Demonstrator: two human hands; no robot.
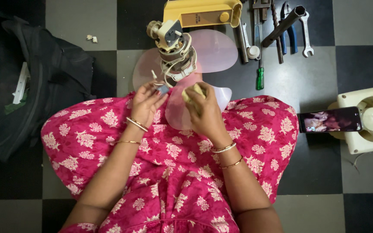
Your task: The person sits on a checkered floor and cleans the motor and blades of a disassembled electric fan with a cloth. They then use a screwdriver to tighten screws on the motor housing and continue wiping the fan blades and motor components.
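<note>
My left hand [146, 103] pinches a small grey part with thin white wires running up to a bare fan motor [175, 54]. The motor lies on the floor, joined to a yellow fan body [201, 12], with translucent pink fan blades [214, 49] spread under it. My right hand [203, 110] is closed around a small yellowish piece, resting against a pink blade just above my lap. Both hands sit close together below the motor. My lap is covered by pink flowered cloth [169, 164].
Tools lie at the back right: a green-handled screwdriver [260, 73], a spanner [306, 34], blue-handled pliers [289, 30], a dark metal tube [283, 25]. A phone [330, 119] leans on a cream fan housing [368, 118] at right. A black bag [35, 82] sits left.
</note>
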